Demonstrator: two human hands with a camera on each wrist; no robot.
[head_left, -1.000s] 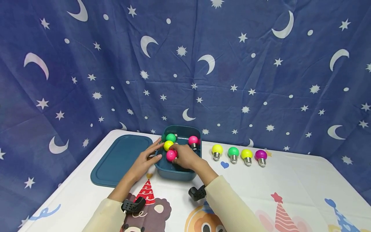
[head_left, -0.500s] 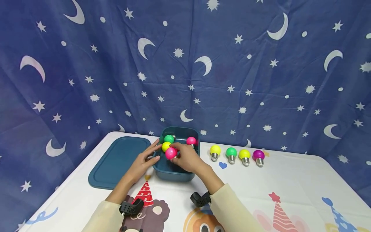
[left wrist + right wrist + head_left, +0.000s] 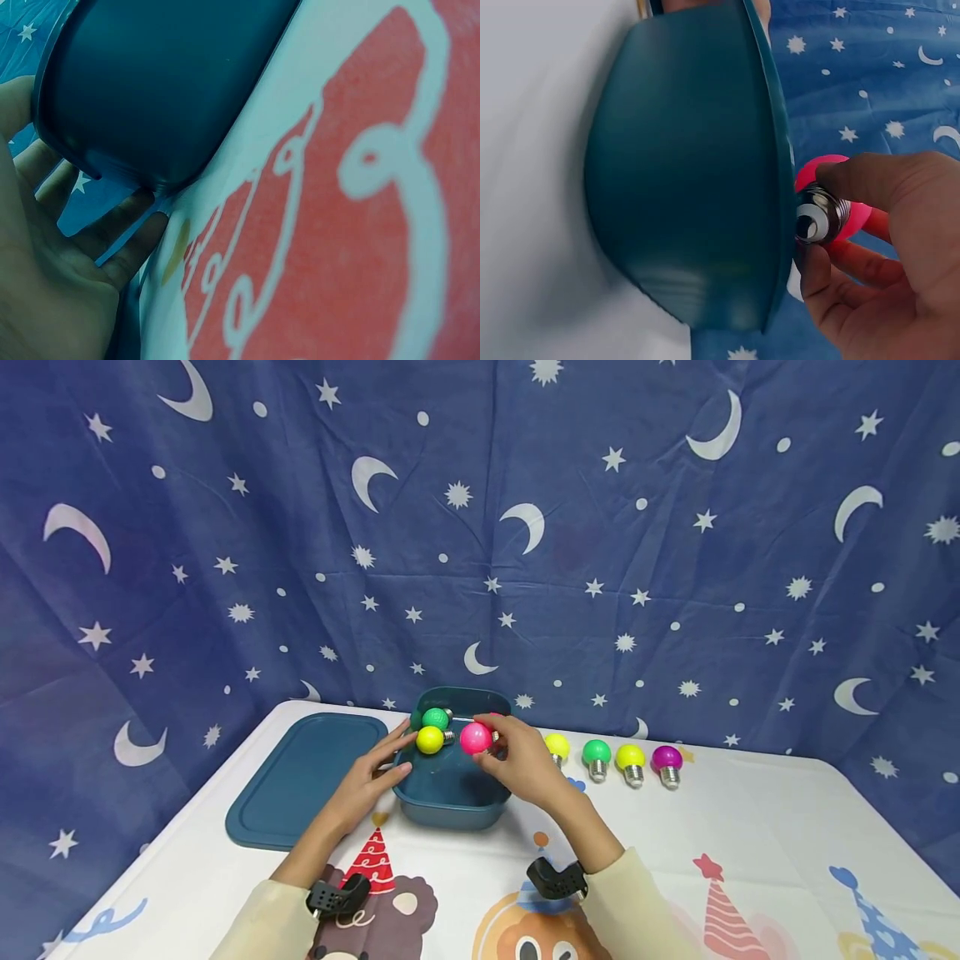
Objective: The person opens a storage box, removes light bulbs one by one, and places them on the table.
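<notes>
Between the thumb and fingers of my right hand is a pink light bulb, held over the right part of a dark teal box. The right wrist view shows its metal screw base beside the box rim. My left hand rests against the box's left side with fingers spread; the left wrist view has the fingers touching the box's outside. Inside, at the left, lie a yellow bulb and a green bulb. Another pink bulb in the box is mostly hidden behind my right hand.
Right of the box, a row of bulbs lies on the table: yellow, green, yellow and purple. A flat teal lid lies to the left. A blue star-patterned curtain hangs behind the table.
My right hand has lifted the pink bulb from beside the yellow one and carried it to the right. The left hand keeps its place on the box.
</notes>
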